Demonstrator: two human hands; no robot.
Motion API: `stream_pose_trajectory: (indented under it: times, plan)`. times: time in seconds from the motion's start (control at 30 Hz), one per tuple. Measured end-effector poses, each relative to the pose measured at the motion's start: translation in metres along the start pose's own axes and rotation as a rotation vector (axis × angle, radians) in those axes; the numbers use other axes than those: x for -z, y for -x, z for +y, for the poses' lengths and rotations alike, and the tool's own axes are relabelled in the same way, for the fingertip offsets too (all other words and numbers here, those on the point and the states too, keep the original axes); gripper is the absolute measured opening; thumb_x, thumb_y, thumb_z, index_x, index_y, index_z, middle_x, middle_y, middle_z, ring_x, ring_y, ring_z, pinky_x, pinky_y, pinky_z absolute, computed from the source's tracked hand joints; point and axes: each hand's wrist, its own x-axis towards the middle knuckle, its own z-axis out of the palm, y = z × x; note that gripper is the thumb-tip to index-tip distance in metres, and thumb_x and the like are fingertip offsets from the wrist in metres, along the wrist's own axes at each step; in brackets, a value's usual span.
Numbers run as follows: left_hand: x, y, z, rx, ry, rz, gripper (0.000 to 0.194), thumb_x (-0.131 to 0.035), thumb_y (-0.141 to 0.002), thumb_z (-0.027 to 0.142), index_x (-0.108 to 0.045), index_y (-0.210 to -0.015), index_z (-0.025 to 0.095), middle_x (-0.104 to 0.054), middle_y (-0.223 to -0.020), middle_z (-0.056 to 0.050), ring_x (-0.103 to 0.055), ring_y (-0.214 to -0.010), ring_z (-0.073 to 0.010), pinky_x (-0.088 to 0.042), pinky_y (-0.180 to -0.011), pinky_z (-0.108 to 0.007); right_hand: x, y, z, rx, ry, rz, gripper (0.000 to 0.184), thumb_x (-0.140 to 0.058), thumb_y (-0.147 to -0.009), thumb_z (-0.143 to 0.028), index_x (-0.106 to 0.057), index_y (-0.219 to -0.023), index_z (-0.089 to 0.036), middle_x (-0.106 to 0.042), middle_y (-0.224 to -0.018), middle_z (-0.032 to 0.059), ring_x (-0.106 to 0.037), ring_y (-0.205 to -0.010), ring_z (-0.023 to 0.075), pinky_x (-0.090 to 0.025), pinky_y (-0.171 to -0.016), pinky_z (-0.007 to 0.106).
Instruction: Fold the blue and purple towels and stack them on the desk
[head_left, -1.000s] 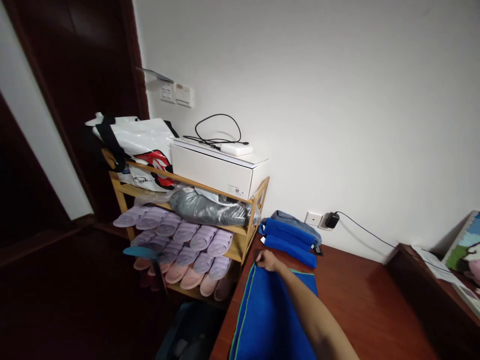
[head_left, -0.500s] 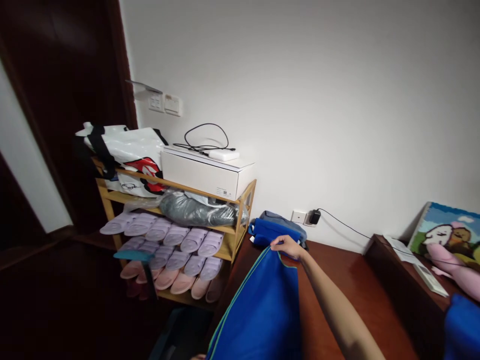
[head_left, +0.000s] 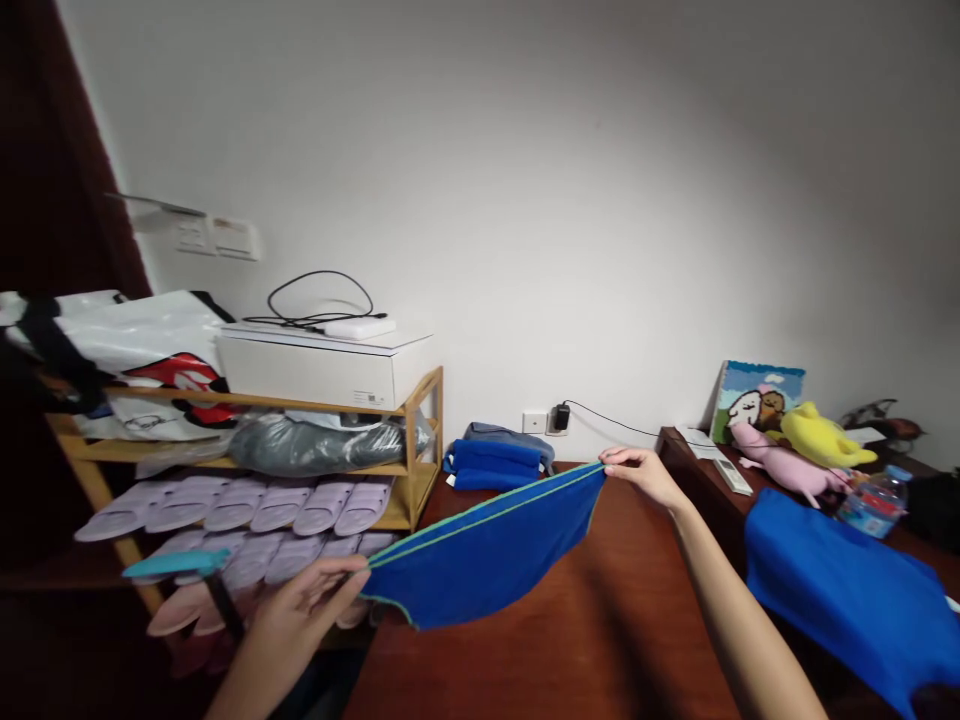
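Observation:
A blue cloth with green stitched edges is stretched between my two hands above the brown table. My left hand pinches its left corner, low in front of the shoe rack. At the far right corner, my right hand grips the edge between thumb and fingers. Two edges lie close together along the top, and the cloth sags below them. Behind it, folded blue cloths lie at the table's back against the wall.
On the left stands a wooden rack with lilac slippers and a white box. A charger is plugged into the wall. At right, a raised ledge carries a remote, plush toys, a bottle and another blue cloth.
The cloth has gone from hanging steeply to being held out sideways. My left hand has risen into view, and my right hand has moved rightward. The view has turned to the right.

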Motion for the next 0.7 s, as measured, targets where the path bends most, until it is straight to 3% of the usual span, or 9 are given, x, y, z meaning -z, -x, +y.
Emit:
stream_pose_trajectory:
  times: [0.13,0.27,0.47,0.7]
  plan:
    - [-0.013,-0.022,0.035,-0.111,0.075,-0.038,0.059,-0.084,-0.056,0.079,-0.078,-0.082,0.027,-0.084,-0.085,-0.005,-0.081,-0.083,-0.0276,-0.068,-0.078,-0.033,0.018,0.038,-0.022,0.028,-0.046,0.252,0.043,-0.098,-0.059,-0.057,-0.086,-0.084,-0.024,-0.082,-0.106,0.0113,-0.074,-0.108,0.031,-0.058,-0.098,0.044]
    - [-0.038,-0.035,0.05,-0.091,0.143,-0.081,0.057,-0.088,-0.055,0.074,-0.079,-0.082,0.025,-0.085,-0.087,-0.006,-0.081,-0.085,-0.0285,-0.068,-0.079,-0.034,0.023,0.071,-0.027,0.009,-0.013,0.449,0.051,-0.095,-0.063,-0.062,-0.086,-0.095,-0.022,-0.083,-0.106,0.0126,-0.075,-0.106,0.0325,-0.059,-0.097,0.046]
    - [-0.065,-0.045,0.054,-0.008,0.339,-0.082,0.057,-0.094,-0.048,0.068,-0.078,-0.077,0.023,-0.084,-0.086,-0.007,-0.081,-0.087,-0.0278,-0.068,-0.081,-0.034,0.03,0.118,-0.029,0.003,0.091,0.5,0.049,-0.09,-0.07,-0.064,-0.085,-0.095,-0.022,-0.082,-0.106,0.0122,-0.076,-0.102,0.0311,-0.061,-0.094,0.043]
    - [-0.062,-0.033,0.075,0.049,0.262,-0.165,0.054,-0.096,-0.044,0.064,-0.083,-0.077,0.024,-0.086,-0.089,-0.008,-0.081,-0.087,-0.029,-0.068,-0.081,-0.033,0.056,0.163,-0.026,-0.009,0.105,0.568,0.045,-0.095,-0.068,-0.055,-0.085,-0.097,-0.023,-0.083,-0.101,0.0105,-0.077,-0.097,0.0296,-0.062,-0.089,0.04]
